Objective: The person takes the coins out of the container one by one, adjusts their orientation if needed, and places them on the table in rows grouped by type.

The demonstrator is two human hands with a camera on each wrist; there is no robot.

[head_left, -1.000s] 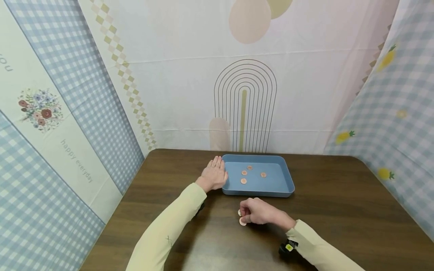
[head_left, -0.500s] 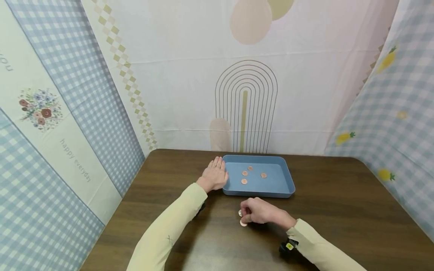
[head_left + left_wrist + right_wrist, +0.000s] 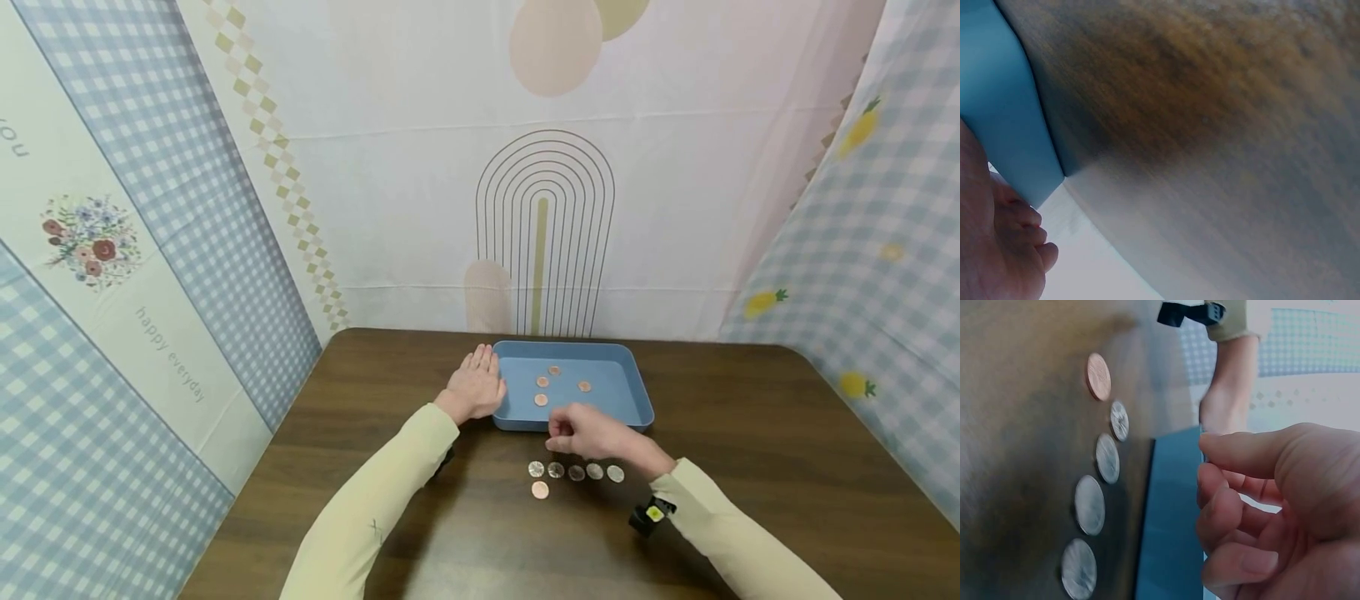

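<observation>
My left hand (image 3: 474, 385) rests with straight fingers along the left side of a shallow blue tray (image 3: 611, 404). In the left wrist view its fingers (image 3: 1022, 234) lie by the tray's wall (image 3: 1007, 112). My right hand (image 3: 588, 432) hovers over the tray's front edge, fingers loosely bent; no coin shows between thumb and fingers in the right wrist view. Several copper coins (image 3: 541, 400) lie inside the tray. On the table before it runs a row of several silver coins (image 3: 576, 473), with one copper coin (image 3: 540, 490) just below the leftmost.
The dark wooden table (image 3: 750, 433) reaches back to a patterned white cloth (image 3: 405, 225) behind the tray. Checked blue cloths hang on the left and right sides. A black device (image 3: 651, 514) is strapped to my right wrist.
My right hand has let go of the copper coin on the table and moved up and right to the tray's front edge, uncovering the silver row. My left hand has stayed put.
</observation>
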